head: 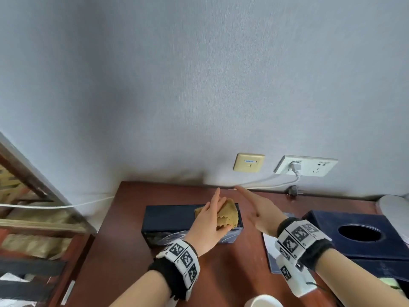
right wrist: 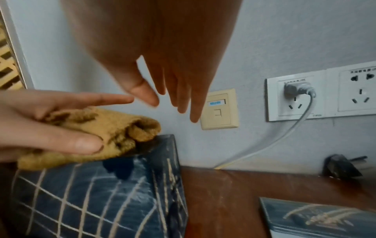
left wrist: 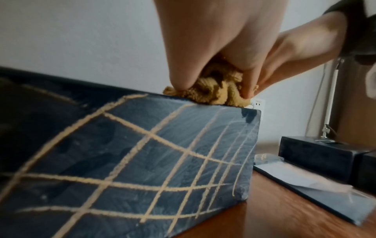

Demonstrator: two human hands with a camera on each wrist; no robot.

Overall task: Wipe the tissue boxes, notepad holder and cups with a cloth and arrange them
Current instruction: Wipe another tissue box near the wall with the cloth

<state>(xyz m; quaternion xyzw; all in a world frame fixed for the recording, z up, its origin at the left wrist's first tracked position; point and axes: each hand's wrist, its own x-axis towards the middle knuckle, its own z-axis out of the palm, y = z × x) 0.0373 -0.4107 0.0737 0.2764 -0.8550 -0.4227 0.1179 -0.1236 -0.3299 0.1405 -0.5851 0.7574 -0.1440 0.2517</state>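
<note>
A long dark blue tissue box (head: 168, 218) with pale crossing lines (left wrist: 142, 161) stands mid-table. On its right end my left hand (head: 210, 218) grips a bunched mustard cloth (head: 228, 216), fingers and thumb pinching it down onto the top edge (left wrist: 215, 87). My right hand (head: 254, 207) hovers just right of the cloth with straight fingers, holding nothing (right wrist: 173, 104). A second dark blue tissue box (head: 354, 249) with a round hole sits at the right. The flat notepad holder (head: 271, 247) lies under my right wrist. A white cup (head: 263, 301) shows at the bottom edge.
The reddish wooden table (head: 221, 273) meets a grey wall with a wall socket (head: 307, 166) and a white cable. A loose dark plug (right wrist: 341, 167) lies at the table's back edge. A lamp stem (left wrist: 329, 104) rises behind the second box. Wooden furniture stands at the left.
</note>
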